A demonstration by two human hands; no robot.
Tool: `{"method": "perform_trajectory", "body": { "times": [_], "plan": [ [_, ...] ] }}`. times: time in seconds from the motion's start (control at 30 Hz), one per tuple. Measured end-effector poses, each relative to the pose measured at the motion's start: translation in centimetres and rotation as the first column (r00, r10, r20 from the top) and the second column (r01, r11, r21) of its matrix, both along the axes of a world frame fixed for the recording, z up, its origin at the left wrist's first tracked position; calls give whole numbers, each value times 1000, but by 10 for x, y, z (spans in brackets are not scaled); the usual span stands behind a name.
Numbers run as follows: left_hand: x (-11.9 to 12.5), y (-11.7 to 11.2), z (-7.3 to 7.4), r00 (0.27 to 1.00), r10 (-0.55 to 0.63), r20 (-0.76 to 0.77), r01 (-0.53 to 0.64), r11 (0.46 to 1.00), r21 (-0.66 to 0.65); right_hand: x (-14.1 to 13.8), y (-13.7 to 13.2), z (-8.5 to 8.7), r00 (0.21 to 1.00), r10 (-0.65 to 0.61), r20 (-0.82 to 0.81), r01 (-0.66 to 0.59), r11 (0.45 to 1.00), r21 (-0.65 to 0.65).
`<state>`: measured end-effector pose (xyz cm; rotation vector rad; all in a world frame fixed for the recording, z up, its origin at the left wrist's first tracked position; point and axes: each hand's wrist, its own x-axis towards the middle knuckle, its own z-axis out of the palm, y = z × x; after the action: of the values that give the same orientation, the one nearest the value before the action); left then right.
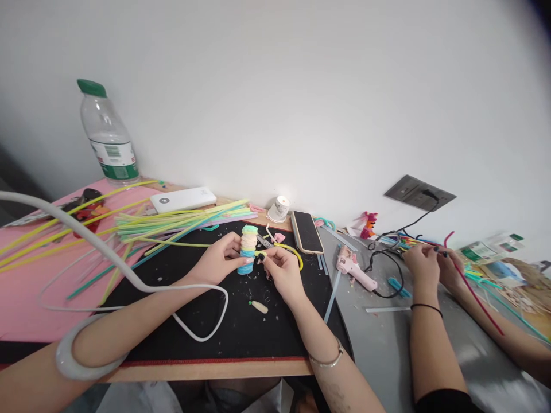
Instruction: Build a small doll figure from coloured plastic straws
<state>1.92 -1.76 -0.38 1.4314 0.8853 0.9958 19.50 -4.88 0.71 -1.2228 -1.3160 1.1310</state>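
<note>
A banded fuzzy column point(248, 244) is standing nearly upright over the black mat point(172, 324), its blue, cream and green bands looking already wound.
At its ten o'clock, a bottle point(101, 120) is showing a green-and-white label point(114, 154), its writing too small to read; nearer nine, loose stems point(146, 226) are lying unattached. The left grip point(221, 257) is clamping the column; the right grip point(282, 272) is seemingly pinching a yellow stem point(300, 261) beside it, that piece apparently remaining unfinished. At three o'clock, a glue gun point(355, 271) is resting.
</note>
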Motion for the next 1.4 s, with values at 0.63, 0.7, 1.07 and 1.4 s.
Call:
{"method": "perform_trajectory", "body": {
  "times": [0.63,0.7,1.07,1.4],
  "plan": [
    [0,0,2,1000,-1,-2,1,1000,-11,-2,-1,1,1000,-9,-8,9,1000,-11],
    [0,0,2,1000,-1,-2,1,1000,-12,-2,-1,2,1000,-15,-6,15,1000,-12],
    [0,2,-2,999,16,-38,-17,1000,-20,0,0,1,984,-69,162,59,996,66],
    [0,2,0,998,28,-51,-29,1000,-11,3,-1,0,920,-97,381,44,988,145]
  ]
}}
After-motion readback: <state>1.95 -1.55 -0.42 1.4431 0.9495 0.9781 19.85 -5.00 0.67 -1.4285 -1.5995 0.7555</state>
